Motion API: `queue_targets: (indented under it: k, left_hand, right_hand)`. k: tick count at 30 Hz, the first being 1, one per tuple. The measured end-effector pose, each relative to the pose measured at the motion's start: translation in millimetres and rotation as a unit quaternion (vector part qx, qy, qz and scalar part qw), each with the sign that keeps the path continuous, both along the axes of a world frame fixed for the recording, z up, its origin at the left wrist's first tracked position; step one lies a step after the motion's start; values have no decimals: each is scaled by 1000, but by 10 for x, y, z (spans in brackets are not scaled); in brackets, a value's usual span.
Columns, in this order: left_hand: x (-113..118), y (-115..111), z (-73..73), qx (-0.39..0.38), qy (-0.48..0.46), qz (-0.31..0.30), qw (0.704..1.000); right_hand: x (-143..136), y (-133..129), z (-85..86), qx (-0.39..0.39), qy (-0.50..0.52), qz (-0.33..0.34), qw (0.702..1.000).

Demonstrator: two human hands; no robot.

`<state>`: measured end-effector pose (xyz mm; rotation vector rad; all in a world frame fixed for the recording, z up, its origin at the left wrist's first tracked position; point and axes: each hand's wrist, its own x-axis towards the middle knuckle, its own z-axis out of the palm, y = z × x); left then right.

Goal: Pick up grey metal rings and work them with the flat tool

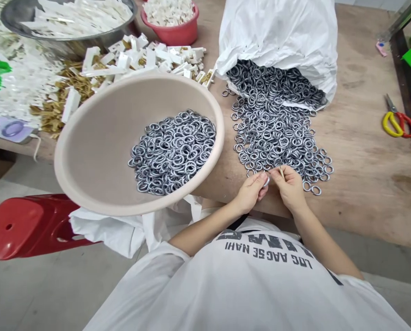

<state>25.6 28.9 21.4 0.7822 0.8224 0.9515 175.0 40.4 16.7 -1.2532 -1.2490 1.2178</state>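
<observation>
Table (360, 184), one. Near edge: hands (291, 188), two; basin (98, 133), one. Farther in: sack (277, 32), one; tub (177, 34), one; bowl (70, 43), one; scissors (395, 111), one pair. Rings (270, 133): past counting.

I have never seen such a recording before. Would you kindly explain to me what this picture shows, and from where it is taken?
There is no machine here: a person works with two bare hands. The only picture comes from a camera on that person's head, looking forward and down.

The left hand holds a grey ring. The right hand pinches a thin pale stick in its fingers; its exact kind is too small to tell.

On the table, loose rings spill from a white bag. To the left, a beige basin contains a pile of rings. Scissors lie at the right.
</observation>
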Motion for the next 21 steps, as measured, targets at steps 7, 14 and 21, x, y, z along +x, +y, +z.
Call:
queue_targets:
  k: [7,14,21]
  left_hand:
    - [-3,-3,-38,-7,-9,13,1000]
    - [5,-2,-11,-49,-41,36,997]
    - [19,40,42,-98,-31,106,989]
  right_hand:
    - [-25,-77,86,34,-45,61,997]
    - [28,-131,123,135,-208,38,968]
    - [-6,-200,79,221,-354,104,903]
